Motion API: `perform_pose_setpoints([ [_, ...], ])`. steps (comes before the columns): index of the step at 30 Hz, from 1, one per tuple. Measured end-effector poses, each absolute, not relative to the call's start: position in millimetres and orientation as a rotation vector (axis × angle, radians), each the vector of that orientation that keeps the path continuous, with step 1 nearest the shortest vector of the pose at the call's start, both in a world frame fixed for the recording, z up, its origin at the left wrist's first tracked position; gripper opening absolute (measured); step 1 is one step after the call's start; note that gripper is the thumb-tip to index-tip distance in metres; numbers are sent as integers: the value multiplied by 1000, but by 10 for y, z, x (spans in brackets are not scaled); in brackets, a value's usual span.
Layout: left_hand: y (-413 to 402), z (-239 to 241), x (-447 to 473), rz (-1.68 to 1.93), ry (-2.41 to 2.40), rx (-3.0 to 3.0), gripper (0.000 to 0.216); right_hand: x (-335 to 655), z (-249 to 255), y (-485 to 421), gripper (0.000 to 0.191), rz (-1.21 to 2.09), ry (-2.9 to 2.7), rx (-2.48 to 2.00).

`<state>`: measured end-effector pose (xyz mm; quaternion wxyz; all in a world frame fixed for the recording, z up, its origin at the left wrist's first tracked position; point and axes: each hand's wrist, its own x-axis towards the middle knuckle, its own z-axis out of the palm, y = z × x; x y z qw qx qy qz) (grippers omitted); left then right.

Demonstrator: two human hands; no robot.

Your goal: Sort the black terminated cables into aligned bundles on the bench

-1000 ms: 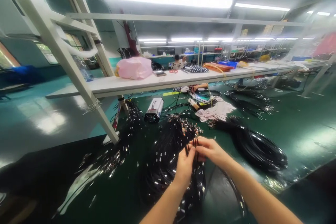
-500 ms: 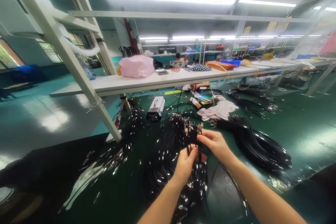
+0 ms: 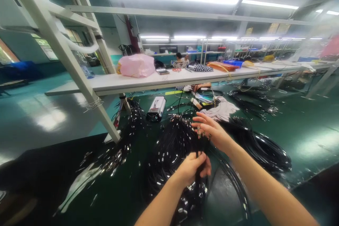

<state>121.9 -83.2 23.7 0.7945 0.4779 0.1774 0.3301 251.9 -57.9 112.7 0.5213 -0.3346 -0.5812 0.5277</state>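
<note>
My left hand (image 3: 192, 168) is closed round a small bunch of black cables (image 3: 198, 148) whose ends point up and away from me. At those ends, my right hand (image 3: 213, 132) has its fingers stretched out and apart, with the palm side near the metal tips. Whether the right fingers touch the tips I cannot tell. Right beside and beneath the hands lies a large heap of black cables (image 3: 172, 144) with many shiny metal ends.
A coiled cable bundle (image 3: 267, 148) lies to the right, and more cables (image 3: 127, 134) to the left. Behind stand a silver-and-black box (image 3: 156, 108) and a crumpled white cloth (image 3: 222, 109). A raised white shelf (image 3: 111, 84) carries a pink bag (image 3: 137, 66). A frame post (image 3: 79, 74) rises at left.
My right hand has come off its pinch on the cable ends and spread its fingers. My left hand, still gripping the bunch, has moved slightly down.
</note>
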Motion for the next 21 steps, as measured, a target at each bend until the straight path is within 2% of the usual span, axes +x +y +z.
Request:
perform_pose_setpoints([
  [5, -791, 281, 1255, 691, 376, 997, 31, 2546, 1368, -485, 31, 1080, -2011, -954],
  [9, -713, 400, 1249, 692, 381, 995, 33, 2555, 1462, -473, 32, 935, -2213, -1024],
  [16, -578, 494, 1284, 624, 305, 921, 26, 2538, 1385, -383, 30, 882, -2209, -995],
  [21, -642, 444, 1246, 661, 367, 857, 29, 2412, 1334, -401, 29, 1144, -2054, -859],
])
